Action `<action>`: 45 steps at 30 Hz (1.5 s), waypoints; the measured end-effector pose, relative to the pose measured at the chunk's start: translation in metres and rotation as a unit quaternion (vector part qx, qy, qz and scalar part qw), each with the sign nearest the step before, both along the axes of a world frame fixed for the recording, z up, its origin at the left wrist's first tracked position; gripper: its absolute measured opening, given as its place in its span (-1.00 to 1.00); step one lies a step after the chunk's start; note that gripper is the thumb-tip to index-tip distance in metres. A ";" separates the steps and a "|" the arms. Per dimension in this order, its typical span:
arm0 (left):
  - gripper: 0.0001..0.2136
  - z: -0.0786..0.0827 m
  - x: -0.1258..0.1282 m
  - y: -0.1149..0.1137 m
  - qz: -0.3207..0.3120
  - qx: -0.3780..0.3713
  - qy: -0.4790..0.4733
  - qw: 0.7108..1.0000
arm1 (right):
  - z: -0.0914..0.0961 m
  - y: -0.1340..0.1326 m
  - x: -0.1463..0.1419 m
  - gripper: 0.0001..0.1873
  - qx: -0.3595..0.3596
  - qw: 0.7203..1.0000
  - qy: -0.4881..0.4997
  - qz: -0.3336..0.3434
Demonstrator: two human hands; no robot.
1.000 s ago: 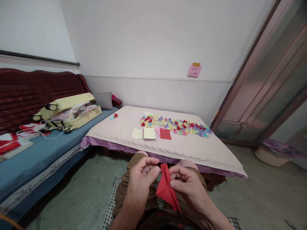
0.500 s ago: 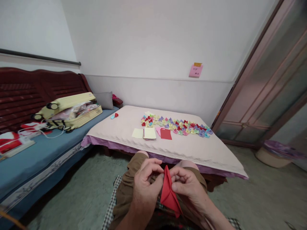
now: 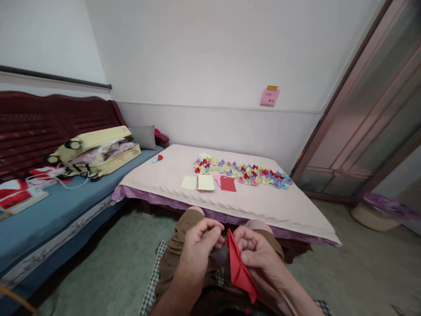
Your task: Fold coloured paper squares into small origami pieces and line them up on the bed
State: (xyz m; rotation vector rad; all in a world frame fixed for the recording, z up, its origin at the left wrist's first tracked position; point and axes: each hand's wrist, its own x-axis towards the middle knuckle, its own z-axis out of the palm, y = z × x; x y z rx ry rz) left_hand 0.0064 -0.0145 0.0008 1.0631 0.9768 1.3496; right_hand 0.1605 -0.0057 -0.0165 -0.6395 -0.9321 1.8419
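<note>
A folded piece of red origami paper (image 3: 238,267), pointed at its top end and creased down the middle, is upright over my lap. My right hand (image 3: 258,254) grips its right side between thumb and bent fingers. Just left of the paper's tip is my left hand (image 3: 204,241); it holds nothing, with its fingers loosely curved and apart from the paper. On the bed in front lie a red square sheet (image 3: 228,184) over a pink one, a stack of pale yellow paper (image 3: 206,183), and a separate pale yellow sheet (image 3: 188,182).
Many small folded paper pieces (image 3: 250,173) in several colours spread across the bed (image 3: 158,186). A blue and a red piece (image 3: 160,157) lie far left. A half-open yellow suitcase (image 3: 115,160) rests on the blue-covered bench (image 3: 75,206). A bin (image 3: 375,213) stands right.
My left hand has let go of the red paper and drawn slightly left. My right hand and the paper have shifted a little to the right and tilted.
</note>
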 end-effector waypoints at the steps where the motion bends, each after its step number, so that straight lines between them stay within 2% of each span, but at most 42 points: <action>1: -0.84 -0.002 0.000 0.001 -0.020 -0.003 0.001 1.000 | 0.000 0.000 0.000 -0.58 -0.001 1.000 0.000 0.003; 4: -0.78 -0.003 0.002 0.002 -0.065 -0.002 0.004 0.998 | -0.002 0.002 0.001 -0.58 -0.002 1.000 0.005 0.015; 8: -0.77 0.003 0.003 -0.002 -0.064 0.001 0.038 0.997 | -0.003 0.002 0.002 -0.60 -0.001 0.999 0.008 0.031; 12: -0.80 0.010 0.003 -0.005 -0.036 0.004 0.089 0.995 | -0.003 0.001 0.002 -0.61 0.001 0.999 0.006 0.035; 16: -0.85 0.013 0.004 -0.005 0.038 0.044 0.157 0.986 | -0.003 0.001 0.002 -0.58 0.002 1.000 0.006 0.024; 18: -0.89 0.013 0.004 -0.004 0.050 0.045 0.163 0.984 | -0.003 0.001 0.003 -0.54 0.013 1.000 0.007 0.017; 24: -0.95 0.007 0.004 -0.001 -0.055 -0.051 0.042 0.996 | -0.006 0.005 0.009 -0.49 0.053 0.998 -0.024 0.035; 28: -0.90 0.006 0.003 -0.002 -0.087 -0.069 -0.037 0.993 | -0.004 0.006 0.012 -0.49 0.073 0.995 -0.068 0.022; 33: -0.87 0.009 0.002 0.000 -0.043 -0.027 -0.002 0.999 | 0.004 0.007 0.017 -0.52 0.116 0.984 -0.137 0.005; 37: -0.79 0.004 0.003 0.004 -0.022 -0.032 0.034 0.999 | 0.007 0.009 0.018 -0.57 0.153 0.973 -0.174 0.017; 42: -0.78 -0.007 0.002 0.009 -0.015 -0.060 -0.042 0.997 | 0.010 0.010 0.020 -0.84 0.180 0.962 -0.205 0.007; 45: -0.77 -0.010 0.001 0.011 -0.012 -0.071 -0.088 0.993 | 0.013 0.010 0.021 -0.87 0.216 0.945 -0.248 -0.002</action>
